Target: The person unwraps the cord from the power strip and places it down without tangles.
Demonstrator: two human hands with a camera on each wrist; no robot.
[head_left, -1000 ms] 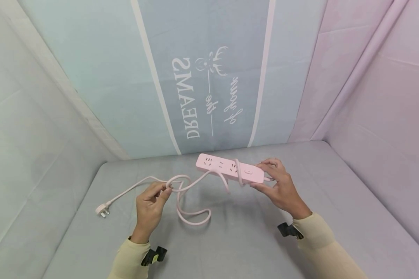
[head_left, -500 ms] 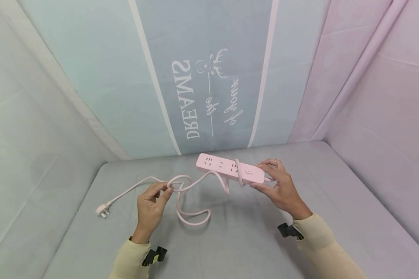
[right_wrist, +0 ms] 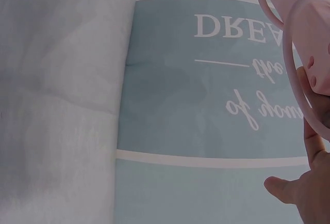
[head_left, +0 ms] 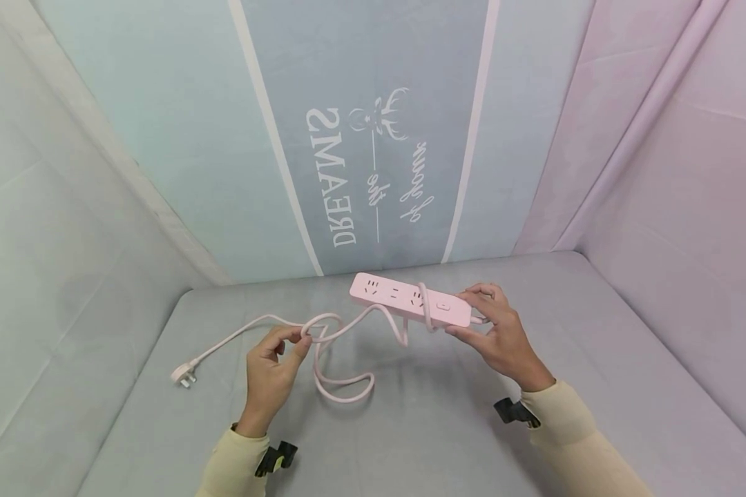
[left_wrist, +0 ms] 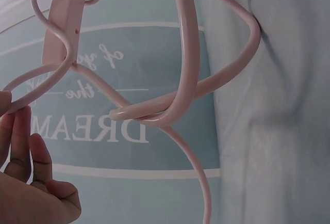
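Observation:
A pink power strip (head_left: 398, 297) is held above the grey surface, sockets up. My right hand (head_left: 494, 331) grips its near end, by the switch. One turn of the pink cord (head_left: 342, 390) is wrapped around the strip (right_wrist: 296, 12). The cord runs left in loose crossing loops (left_wrist: 170, 105) and ends in a white plug (head_left: 182, 375) lying on the surface. My left hand (head_left: 276, 359) pinches the cord between thumb and fingers where the loops cross. In the left wrist view the fingers (left_wrist: 23, 146) touch the cord at the left edge.
The grey padded surface (head_left: 410, 428) is walled in by cloth: a blue banner with white lettering (head_left: 342, 186) at the back, pale green cloth on the left and pink cloth (head_left: 677, 172) on the right. Black wrist mounts show on both sleeves.
The left hand has shifted slightly right along the cord, and the loops moved a little. The right hand and the strip stay where they were.

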